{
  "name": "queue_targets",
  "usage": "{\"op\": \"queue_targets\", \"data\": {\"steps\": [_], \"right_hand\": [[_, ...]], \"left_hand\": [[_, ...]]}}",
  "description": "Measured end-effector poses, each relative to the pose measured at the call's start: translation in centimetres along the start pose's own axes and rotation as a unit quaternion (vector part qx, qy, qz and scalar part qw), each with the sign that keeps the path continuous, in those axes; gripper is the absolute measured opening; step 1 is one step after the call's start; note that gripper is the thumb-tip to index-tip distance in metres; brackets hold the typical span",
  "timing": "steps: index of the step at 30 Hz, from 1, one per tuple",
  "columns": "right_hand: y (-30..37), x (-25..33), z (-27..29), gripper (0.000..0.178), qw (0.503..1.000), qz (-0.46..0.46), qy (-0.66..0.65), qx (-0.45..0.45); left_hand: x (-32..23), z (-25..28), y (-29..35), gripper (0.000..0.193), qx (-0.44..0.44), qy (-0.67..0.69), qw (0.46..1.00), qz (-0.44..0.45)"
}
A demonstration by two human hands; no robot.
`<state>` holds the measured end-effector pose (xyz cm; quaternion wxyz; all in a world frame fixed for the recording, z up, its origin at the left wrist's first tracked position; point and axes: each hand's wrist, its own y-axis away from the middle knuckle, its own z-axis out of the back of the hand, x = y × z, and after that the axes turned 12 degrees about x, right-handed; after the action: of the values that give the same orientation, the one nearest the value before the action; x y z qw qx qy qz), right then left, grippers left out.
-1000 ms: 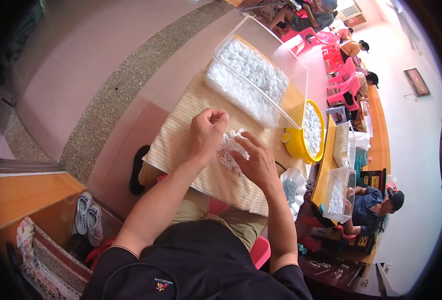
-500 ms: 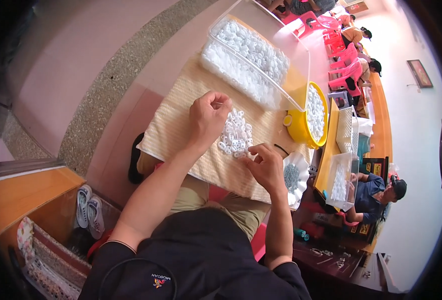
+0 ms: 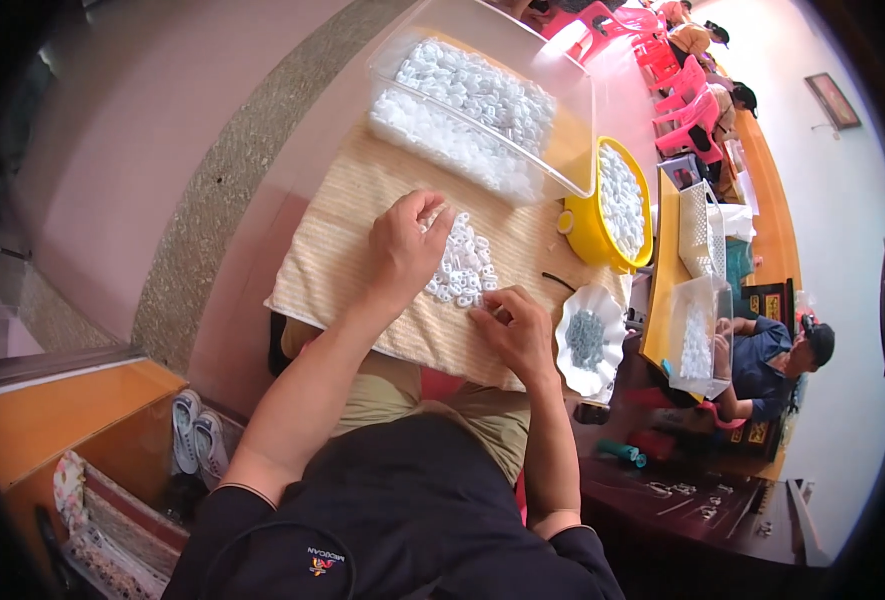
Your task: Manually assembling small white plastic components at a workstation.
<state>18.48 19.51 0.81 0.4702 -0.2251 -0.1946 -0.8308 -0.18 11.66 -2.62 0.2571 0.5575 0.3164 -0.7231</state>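
Note:
A heap of small white plastic pieces, many ring-like with a hole, lies on a beige striped cloth. At the heap's left edge is my left hand. Its thumb and fingers are pinched together, and whatever is between them is too small to make out. My right hand reaches the near right edge of the heap. Its fingers are bent, with thumb and forefinger close together beside the pieces; anything in them is hidden. Beside my right hand, a white scalloped dish holds small grey-blue bits.
Beyond the heap stands a clear plastic bin filled with white pieces. A yellow bucket of similar pieces stands to its right. A thin black strip lies near the dish. At the right, a person works at another clear bin.
The whole view has shifted slightly, with the bin, bucket and dish now farther left. My right hand's thumb and forefinger have come closer to the heap. My left hand stays pinched beside it.

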Motion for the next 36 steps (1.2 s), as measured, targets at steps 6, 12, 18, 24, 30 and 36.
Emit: {"op": "queue_targets", "data": {"steps": [6,12,18,24,30,36], "right_hand": [[1.0,-0.8,-1.3,0.025,0.995,0.055,0.011,-0.088],[1.6,-1.3,-2.0,0.019,0.99,0.049,-0.042,-0.124],[1.6,-2.0,-2.0,0.022,0.979,0.111,-0.03,-0.169],[1.9,-2.2,-1.8,0.017,0.982,0.101,-0.027,-0.159],[2.2,-2.6,-1.8,0.018,0.978,0.114,-0.042,-0.169],[2.1,-3.1,-1.9,0.016,0.977,0.119,-0.057,-0.169]], "left_hand": [[-0.9,-1.2,1.2,0.033,0.049,-0.129,0.987,-0.087],[-0.5,-3.0,2.0,0.038,0.086,-0.309,0.929,-0.184],[-1.3,-3.7,2.3,0.042,0.136,-0.358,0.905,-0.185],[-1.6,-4.6,1.7,0.044,0.128,-0.401,0.884,-0.205],[-1.4,-5.1,0.9,0.044,0.15,-0.397,0.885,-0.193],[-1.5,-6.3,1.6,0.039,0.162,-0.376,0.891,-0.196]]}}
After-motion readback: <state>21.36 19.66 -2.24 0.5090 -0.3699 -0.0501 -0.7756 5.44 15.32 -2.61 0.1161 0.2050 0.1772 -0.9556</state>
